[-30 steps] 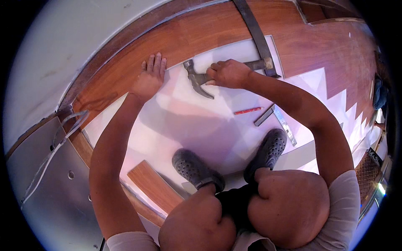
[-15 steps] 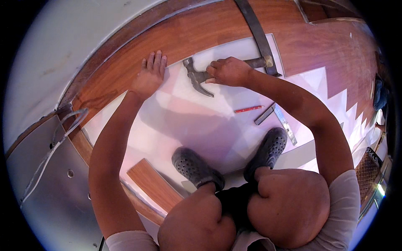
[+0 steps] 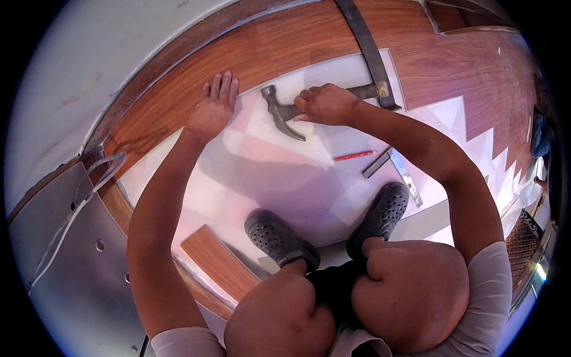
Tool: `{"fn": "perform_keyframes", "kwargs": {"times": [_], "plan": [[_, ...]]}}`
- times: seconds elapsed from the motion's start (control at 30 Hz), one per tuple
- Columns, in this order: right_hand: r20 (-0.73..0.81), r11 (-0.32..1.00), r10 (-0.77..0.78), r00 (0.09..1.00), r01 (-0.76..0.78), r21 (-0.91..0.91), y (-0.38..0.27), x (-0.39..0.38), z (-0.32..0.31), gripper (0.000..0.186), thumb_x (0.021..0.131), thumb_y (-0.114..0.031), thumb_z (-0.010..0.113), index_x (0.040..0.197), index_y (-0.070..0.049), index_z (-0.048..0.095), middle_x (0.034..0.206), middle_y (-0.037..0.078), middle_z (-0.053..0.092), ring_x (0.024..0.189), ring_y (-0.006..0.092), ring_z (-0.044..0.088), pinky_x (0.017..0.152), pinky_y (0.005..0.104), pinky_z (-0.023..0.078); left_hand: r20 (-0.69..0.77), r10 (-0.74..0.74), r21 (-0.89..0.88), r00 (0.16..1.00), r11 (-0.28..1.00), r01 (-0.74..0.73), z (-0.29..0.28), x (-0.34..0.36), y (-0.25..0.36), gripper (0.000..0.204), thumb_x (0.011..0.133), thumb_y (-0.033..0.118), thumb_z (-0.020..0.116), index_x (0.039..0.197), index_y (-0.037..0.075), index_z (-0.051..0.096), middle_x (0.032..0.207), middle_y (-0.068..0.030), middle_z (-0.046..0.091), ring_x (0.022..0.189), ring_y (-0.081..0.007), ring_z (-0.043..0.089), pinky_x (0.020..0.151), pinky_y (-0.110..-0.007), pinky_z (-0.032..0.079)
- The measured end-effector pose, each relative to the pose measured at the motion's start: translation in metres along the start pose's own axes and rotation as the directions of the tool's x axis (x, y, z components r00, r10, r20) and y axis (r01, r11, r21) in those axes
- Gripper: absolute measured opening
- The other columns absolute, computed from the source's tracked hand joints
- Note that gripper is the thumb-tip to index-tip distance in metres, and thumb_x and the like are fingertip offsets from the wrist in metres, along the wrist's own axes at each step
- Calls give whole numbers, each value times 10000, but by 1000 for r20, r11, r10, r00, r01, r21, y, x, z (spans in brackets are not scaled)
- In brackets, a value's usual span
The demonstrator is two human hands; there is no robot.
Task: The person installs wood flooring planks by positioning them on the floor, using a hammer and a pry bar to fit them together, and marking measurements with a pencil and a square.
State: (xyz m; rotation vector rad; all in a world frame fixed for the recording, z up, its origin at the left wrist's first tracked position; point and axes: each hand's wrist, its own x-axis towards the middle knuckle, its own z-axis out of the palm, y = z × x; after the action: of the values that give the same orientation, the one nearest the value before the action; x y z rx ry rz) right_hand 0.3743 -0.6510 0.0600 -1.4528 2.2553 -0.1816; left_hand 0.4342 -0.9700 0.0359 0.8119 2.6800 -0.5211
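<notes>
My right hand is closed around the handle of a claw hammer, close to its head. The hammer lies sideways, its claw pointing toward me and its handle end reaching right to a dark metal pull bar. That flat bar runs away across the laid floor planks, its near hooked end by the plank edge. My left hand rests flat with fingers stretched over the near edge of a reddish-brown plank. A red pencil and a try square lie on the pale underlay before my shoes.
A short cut plank lies near my left knee. White cable hangs along the grey metal panel at left. A pale wall borders the planks. Stepped plank ends run down the right side.
Almost nothing differs. The hammer and my right hand have shifted very slightly toward me; my left hand stays on the plank edge.
</notes>
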Motion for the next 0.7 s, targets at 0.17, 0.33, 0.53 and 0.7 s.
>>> {"fn": "perform_keyframes", "kwargs": {"times": [0.17,0.33,0.53,0.7], "plan": [[-18,999,30,999,-29,25,-2,2,4,445,1007,-488,510,1011,-48,573,951,159,663,923,345,696,787,467,562,14,-5,-2,1000,1000,5,1,0,1,617,976,106,465,1540,-58,275,1630,-261,237,1491,-423,299,1190,-529,336],[-2,1000,4,1000,-4,-22,1,0,-2,448,1011,-489,502,1014,-47,571,948,154,663,920,343,697,791,470,560,-6,-1,-3,1000,1000,1,-3,0,1,624,975,103,462,1543,-62,265,1630,-266,232,1489,-424,302,1190,-528,336],[25,1000,-1,1000,1,-21,1,4,-2,446,1012,-488,502,1015,-48,570,952,156,668,913,343,697,786,474,561,-31,18,7,999,1000,-18,1,-2,-2,606,984,107,462,1533,-76,283,1613,-287,261,1473,-439,330,1156,-545,377],[48,1000,28,998,-29,8,-3,1,-1,438,1008,-486,507,1016,-53,572,954,152,669,919,341,695,782,473,559,9,5,-37,1000,999,-5,-1,0,0,631,976,91,458,1548,-67,243,1632,-271,220,1495,-435,283,1193,-545,326]]}}
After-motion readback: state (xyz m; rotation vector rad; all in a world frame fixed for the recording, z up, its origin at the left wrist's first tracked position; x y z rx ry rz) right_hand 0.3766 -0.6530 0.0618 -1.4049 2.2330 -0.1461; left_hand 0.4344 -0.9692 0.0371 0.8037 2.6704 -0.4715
